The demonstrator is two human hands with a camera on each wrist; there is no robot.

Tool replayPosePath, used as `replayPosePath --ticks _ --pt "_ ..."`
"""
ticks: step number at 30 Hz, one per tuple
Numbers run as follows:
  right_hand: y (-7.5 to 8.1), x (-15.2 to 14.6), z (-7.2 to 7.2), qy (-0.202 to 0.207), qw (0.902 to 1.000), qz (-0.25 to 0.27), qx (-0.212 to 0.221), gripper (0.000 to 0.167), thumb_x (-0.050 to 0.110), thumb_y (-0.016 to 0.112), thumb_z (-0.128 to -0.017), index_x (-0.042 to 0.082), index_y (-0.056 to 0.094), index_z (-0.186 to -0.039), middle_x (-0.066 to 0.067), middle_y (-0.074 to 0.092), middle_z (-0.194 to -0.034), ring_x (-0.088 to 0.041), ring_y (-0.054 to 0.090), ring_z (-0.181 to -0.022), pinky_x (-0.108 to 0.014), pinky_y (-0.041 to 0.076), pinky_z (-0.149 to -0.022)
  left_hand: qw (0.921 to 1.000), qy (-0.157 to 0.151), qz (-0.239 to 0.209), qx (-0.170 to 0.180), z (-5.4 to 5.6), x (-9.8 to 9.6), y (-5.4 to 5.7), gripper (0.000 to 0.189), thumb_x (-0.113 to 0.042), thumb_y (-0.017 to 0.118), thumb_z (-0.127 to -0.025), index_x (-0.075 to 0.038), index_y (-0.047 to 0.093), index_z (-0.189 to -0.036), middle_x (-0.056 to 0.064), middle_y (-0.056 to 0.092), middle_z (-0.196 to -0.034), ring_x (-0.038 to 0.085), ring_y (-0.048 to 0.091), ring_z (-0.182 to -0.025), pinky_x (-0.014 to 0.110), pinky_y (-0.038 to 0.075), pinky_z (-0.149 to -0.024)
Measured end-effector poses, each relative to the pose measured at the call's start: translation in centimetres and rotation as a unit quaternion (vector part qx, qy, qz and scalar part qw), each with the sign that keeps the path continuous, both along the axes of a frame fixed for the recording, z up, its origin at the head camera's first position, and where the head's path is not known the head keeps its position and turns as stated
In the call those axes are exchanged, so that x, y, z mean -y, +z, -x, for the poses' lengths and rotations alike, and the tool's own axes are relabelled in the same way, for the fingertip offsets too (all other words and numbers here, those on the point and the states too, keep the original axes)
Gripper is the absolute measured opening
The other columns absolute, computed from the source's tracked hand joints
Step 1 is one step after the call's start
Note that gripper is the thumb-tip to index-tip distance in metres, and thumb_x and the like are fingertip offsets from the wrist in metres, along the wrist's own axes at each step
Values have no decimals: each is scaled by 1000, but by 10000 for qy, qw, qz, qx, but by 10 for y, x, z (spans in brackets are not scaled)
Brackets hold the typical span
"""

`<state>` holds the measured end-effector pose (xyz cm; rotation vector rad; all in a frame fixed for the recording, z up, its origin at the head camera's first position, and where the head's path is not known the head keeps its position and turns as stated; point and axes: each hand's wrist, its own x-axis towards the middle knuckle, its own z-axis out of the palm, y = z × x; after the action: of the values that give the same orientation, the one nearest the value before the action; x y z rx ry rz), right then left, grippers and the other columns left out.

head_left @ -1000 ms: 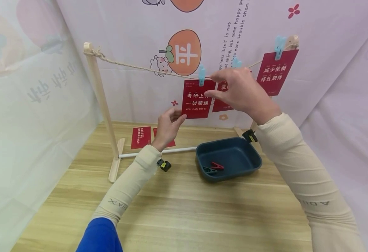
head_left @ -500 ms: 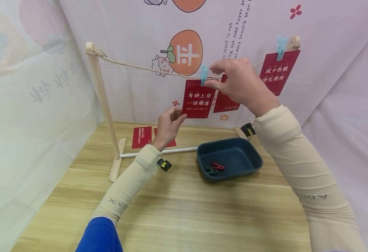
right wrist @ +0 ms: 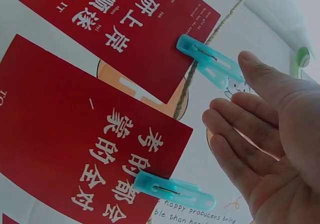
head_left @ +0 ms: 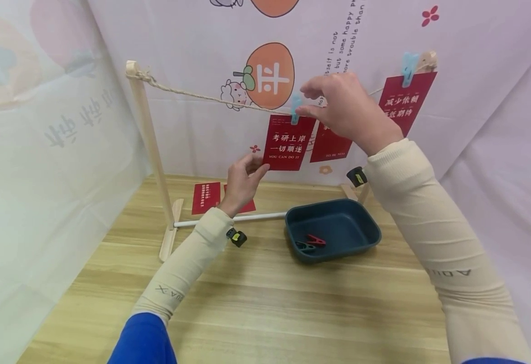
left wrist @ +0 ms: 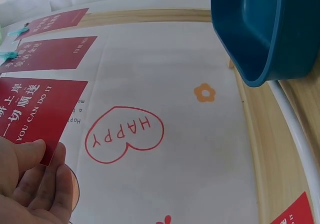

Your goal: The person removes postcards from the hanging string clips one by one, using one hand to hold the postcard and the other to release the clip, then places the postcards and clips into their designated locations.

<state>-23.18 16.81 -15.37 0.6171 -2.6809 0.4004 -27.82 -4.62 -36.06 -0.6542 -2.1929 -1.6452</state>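
My left hand (head_left: 242, 183) pinches the lower left corner of a red card (head_left: 288, 144) between thumb and fingers, as the left wrist view (left wrist: 37, 184) also shows. That card hangs from a twine line (head_left: 210, 98) by a light blue clothespin (right wrist: 207, 58). Beside this clothespin is my right hand (head_left: 349, 108), raised, its fingers relaxed and spread from the thumb. In the right wrist view the thumb tip is right at the clothespin's handle end, with the other fingers (right wrist: 245, 134) apart from it. A second red card (right wrist: 85, 134) hangs alongside from another blue clothespin (right wrist: 172, 190).
A third red card (head_left: 408, 101) hangs at the line's right end. Wooden posts (head_left: 149, 146) and a white bar (head_left: 262, 216) form the stand. The dark blue tray (head_left: 338, 230) holds a red clothespin (head_left: 316, 240) and a green one (head_left: 305, 246). Red cards (head_left: 206, 197) lie on the table.
My right hand has risen slightly, its fingertips coming up to the level of the clothespin. The left hand keeps hold of the card's corner in the same place.
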Motion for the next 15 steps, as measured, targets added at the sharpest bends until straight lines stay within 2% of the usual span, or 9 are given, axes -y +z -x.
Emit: replayPosePath --ticks 15 --pt "8 7 15 33 9981 -438 433 57 29 75 -99 9 59 -150 -17 65 -147 -39 62 -137 -52 53 -115 10000 67 -7 -51 0 0 1 26 -14 70 -103 -3 69 -127 14 75 -124 28 74 -115 40 60 -107"
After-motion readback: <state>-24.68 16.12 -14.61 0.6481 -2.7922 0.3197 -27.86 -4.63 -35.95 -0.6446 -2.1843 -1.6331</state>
